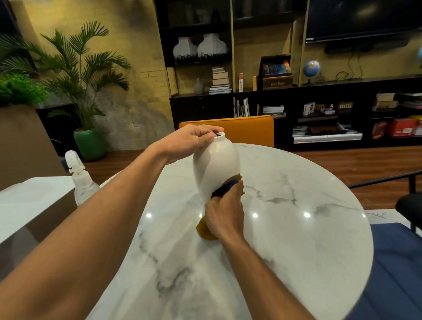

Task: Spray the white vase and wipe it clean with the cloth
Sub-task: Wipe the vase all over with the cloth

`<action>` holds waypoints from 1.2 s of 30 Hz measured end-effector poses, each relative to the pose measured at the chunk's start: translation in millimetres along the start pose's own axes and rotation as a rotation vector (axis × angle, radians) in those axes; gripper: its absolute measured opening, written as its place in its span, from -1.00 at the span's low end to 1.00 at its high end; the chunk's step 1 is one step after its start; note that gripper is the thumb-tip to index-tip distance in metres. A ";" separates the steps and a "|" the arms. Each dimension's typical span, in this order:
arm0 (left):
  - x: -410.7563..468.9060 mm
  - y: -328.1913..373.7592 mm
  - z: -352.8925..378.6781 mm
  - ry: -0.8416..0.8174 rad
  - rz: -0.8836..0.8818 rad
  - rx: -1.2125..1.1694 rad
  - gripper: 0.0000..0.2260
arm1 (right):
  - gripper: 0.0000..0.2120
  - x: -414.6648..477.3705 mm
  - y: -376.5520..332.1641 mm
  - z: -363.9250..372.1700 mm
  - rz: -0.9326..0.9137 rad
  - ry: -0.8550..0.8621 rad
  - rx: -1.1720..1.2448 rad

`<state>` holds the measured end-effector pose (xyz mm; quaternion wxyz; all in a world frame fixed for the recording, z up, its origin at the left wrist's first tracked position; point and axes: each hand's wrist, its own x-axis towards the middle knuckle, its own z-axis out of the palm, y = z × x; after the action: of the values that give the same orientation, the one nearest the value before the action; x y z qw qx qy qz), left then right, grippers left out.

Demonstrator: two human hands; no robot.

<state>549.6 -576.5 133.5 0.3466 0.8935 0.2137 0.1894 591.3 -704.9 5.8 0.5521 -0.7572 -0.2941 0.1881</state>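
The white vase [216, 163] stands tilted on the round marble table [298, 234], its narrow mouth leaning away from me. My left hand [190, 141] grips the vase at its rim. My right hand [225, 214] presses a yellow and blue cloth [206, 231] against the vase's lower right side, near its base. The base of the vase is hidden behind my right hand and the cloth. A clear spray bottle [81, 181] stands at the table's left edge, partly behind my left forearm.
An orange chair back [230, 128] stands at the table's far side. A blue chair seat [397, 274] is on the right, with a black chair [414, 205] beyond it. A second white table [19, 205] lies to the left. Shelves and a potted palm [88, 83] line the wall.
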 end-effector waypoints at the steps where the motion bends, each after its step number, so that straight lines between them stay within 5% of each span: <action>1: -0.2 0.5 0.3 0.001 0.001 -0.002 -0.72 | -0.30 -1.2 0.5 0.4 0.025 -0.017 0.010; 14: -1.7 1.6 2.4 0.014 0.000 0.006 -0.70 | -0.49 -11.8 12.6 12.1 0.147 -0.213 0.108; 24: 0.5 1.9 3.1 0.047 -0.025 0.052 -0.70 | -0.53 -12.7 8.9 6.8 0.175 -0.133 0.184; 36: 16.5 25.3 12.2 0.206 0.044 0.565 -0.76 | -0.84 -15.1 28.9 -11.8 0.248 -0.163 0.518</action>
<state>575.7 -591.5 146.0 0.0565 0.9351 0.2726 0.2194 594.0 -729.5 -18.4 0.6743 -0.6037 -0.1849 0.3830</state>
